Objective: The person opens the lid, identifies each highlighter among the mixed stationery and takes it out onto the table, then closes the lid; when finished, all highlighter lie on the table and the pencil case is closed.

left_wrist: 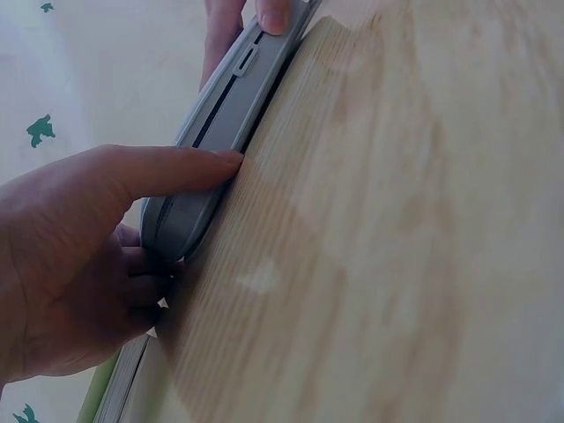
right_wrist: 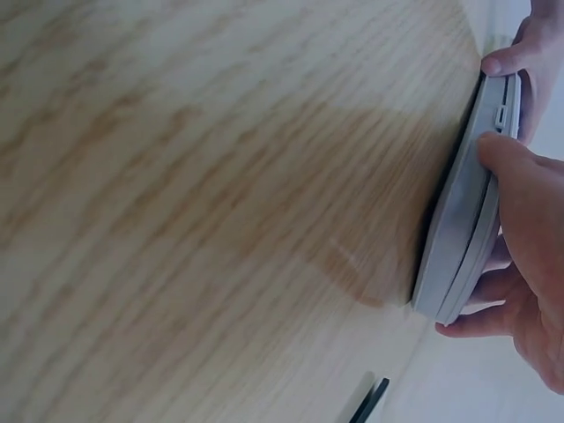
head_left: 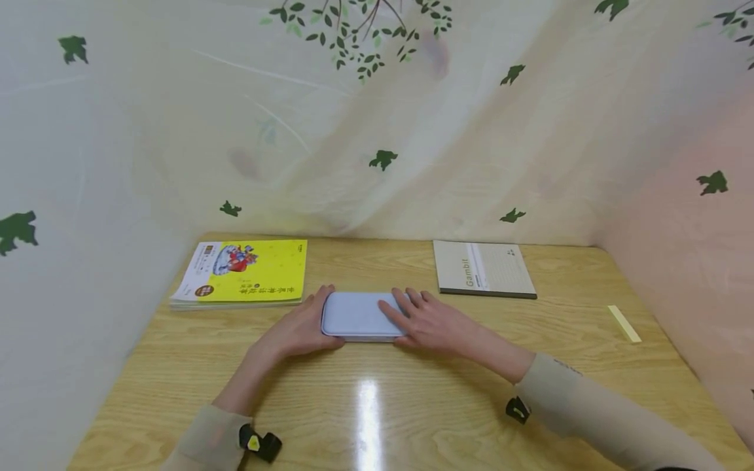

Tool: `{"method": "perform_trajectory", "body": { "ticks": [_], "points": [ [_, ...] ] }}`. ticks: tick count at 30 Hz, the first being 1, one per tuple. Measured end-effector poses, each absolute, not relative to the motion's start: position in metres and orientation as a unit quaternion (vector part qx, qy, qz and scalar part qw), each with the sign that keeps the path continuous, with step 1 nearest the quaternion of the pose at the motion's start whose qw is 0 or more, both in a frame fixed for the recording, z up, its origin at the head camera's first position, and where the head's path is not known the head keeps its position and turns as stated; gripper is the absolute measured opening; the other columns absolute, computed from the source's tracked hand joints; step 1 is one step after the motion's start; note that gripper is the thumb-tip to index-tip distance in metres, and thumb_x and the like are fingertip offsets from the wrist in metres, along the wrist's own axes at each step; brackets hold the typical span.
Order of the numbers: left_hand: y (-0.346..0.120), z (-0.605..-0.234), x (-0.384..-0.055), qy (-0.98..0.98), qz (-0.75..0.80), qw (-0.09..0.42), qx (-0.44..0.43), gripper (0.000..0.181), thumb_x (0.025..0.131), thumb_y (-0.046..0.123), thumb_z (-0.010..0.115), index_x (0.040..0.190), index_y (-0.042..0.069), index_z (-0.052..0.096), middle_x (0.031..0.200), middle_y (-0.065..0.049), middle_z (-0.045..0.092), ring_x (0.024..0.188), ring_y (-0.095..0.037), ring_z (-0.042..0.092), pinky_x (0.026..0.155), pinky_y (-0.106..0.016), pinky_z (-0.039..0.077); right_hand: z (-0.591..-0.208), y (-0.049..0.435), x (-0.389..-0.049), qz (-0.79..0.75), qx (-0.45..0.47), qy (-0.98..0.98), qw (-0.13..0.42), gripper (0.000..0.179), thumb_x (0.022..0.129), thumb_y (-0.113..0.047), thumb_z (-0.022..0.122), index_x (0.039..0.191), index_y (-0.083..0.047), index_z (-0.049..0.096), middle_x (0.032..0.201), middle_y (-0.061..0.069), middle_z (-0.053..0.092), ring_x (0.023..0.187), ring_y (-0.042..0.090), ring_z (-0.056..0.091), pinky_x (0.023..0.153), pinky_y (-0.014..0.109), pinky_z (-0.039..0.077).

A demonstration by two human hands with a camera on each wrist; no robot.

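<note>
A light blue-grey zip case (head_left: 356, 314), rectangular with rounded corners, lies flat on the wooden table between both hands. Its front side, with a dark zip line and a small pull tab (left_wrist: 247, 60), shows in the left wrist view. Around the left end curls my left hand (head_left: 303, 327), its thumb pressed on the front side and its fingers behind. My right hand (head_left: 432, 324) holds the right end, thumb at the front side and fingers spread over the top and far edge. In the right wrist view the case (right_wrist: 458, 238) appears closed; its contents are hidden.
Yellow-covered books (head_left: 259, 271) are stacked at the back left of the table. A beige notebook (head_left: 485, 268) marked "Gambit" lies at the back right. Farther right is a pale yellow strip (head_left: 624, 324). A leaf-patterned curtain (head_left: 330, 183) hangs behind the table.
</note>
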State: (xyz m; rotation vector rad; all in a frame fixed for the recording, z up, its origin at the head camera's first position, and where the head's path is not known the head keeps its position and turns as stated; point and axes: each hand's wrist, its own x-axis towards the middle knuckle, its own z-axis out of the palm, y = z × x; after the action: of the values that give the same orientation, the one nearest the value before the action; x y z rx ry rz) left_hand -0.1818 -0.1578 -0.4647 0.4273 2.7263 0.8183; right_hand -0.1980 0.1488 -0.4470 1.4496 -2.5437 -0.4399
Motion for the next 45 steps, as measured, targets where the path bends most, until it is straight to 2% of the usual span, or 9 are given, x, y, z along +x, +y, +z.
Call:
{"method": "perform_trajectory", "body": {
  "ticks": [12, 19, 24, 29, 37, 41, 45],
  "points": [
    [-0.161, -0.463, -0.183, 0.935, 0.289, 0.129, 0.158, 0.111, 0.079, 0.048, 0.085, 0.161, 0.008, 0.022, 0.165, -0.027, 0.031, 0.146, -0.054, 0.037, 0.115, -0.064, 0.041, -0.439, 0.149, -0.199, -0.131, 0.491, -0.859, 0.059, 0.07, 0.105, -0.055, 0.049, 0.158, -0.012, 0.036, 0.152, 0.021, 0.048, 0.127, 0.033, 0.058, 0.095, 0.045, 0.058],
    [-0.164, -0.46, -0.184, 0.926, 0.309, 0.148, 0.161, 0.117, 0.078, 0.051, 0.086, 0.163, 0.01, 0.018, 0.168, -0.023, 0.026, 0.149, -0.05, 0.035, 0.119, -0.062, 0.037, -0.438, 0.148, -0.199, -0.125, 0.486, -0.864, 0.048, 0.072, 0.104, -0.056, 0.049, 0.16, -0.013, 0.034, 0.153, 0.02, 0.048, 0.128, 0.034, 0.06, 0.095, 0.045, 0.059],
    [-0.164, -0.459, -0.184, 0.923, 0.312, 0.152, 0.167, 0.117, 0.079, 0.049, 0.086, 0.163, 0.008, 0.016, 0.167, -0.025, 0.028, 0.145, -0.043, 0.043, 0.119, -0.059, 0.038, -0.439, 0.148, -0.2, -0.122, 0.488, -0.863, 0.049, 0.072, 0.104, -0.056, 0.051, 0.159, -0.013, 0.035, 0.153, 0.021, 0.049, 0.129, 0.034, 0.06, 0.096, 0.046, 0.059],
    [-0.164, -0.458, -0.183, 0.924, 0.306, 0.146, 0.175, 0.114, 0.081, 0.045, 0.086, 0.161, 0.003, 0.018, 0.16, -0.028, 0.038, 0.135, -0.038, 0.051, 0.116, -0.056, 0.043, -0.439, 0.149, -0.2, -0.116, 0.491, -0.862, 0.049, 0.072, 0.103, -0.055, 0.052, 0.159, -0.012, 0.035, 0.153, 0.021, 0.049, 0.129, 0.034, 0.06, 0.096, 0.046, 0.059],
    [-0.163, -0.458, -0.185, 0.927, 0.301, 0.142, 0.175, 0.113, 0.079, 0.044, 0.087, 0.16, 0.001, 0.021, 0.159, -0.029, 0.039, 0.135, -0.039, 0.052, 0.116, -0.056, 0.043, -0.436, 0.15, -0.2, -0.089, 0.492, -0.865, 0.033, 0.072, 0.104, -0.053, 0.053, 0.159, -0.011, 0.035, 0.153, 0.023, 0.048, 0.13, 0.037, 0.059, 0.098, 0.049, 0.058],
    [-0.163, -0.458, -0.187, 0.924, 0.309, 0.137, 0.178, 0.112, 0.077, 0.042, 0.089, 0.159, 0.0, 0.025, 0.153, -0.026, 0.046, 0.131, -0.038, 0.054, 0.114, -0.056, 0.044, -0.432, 0.152, -0.203, -0.065, 0.488, -0.87, 0.004, 0.069, 0.105, -0.052, 0.05, 0.16, -0.012, 0.035, 0.156, 0.024, 0.047, 0.134, 0.04, 0.057, 0.102, 0.052, 0.056],
    [-0.162, -0.458, -0.188, 0.92, 0.32, 0.134, 0.181, 0.111, 0.076, 0.039, 0.091, 0.157, -0.001, 0.026, 0.147, -0.024, 0.052, 0.127, -0.037, 0.056, 0.112, -0.057, 0.046, -0.426, 0.153, -0.207, -0.025, 0.467, -0.882, -0.06, 0.066, 0.107, -0.052, 0.045, 0.162, -0.019, 0.032, 0.161, 0.022, 0.042, 0.141, 0.041, 0.052, 0.108, 0.055, 0.051]
  ]
}}
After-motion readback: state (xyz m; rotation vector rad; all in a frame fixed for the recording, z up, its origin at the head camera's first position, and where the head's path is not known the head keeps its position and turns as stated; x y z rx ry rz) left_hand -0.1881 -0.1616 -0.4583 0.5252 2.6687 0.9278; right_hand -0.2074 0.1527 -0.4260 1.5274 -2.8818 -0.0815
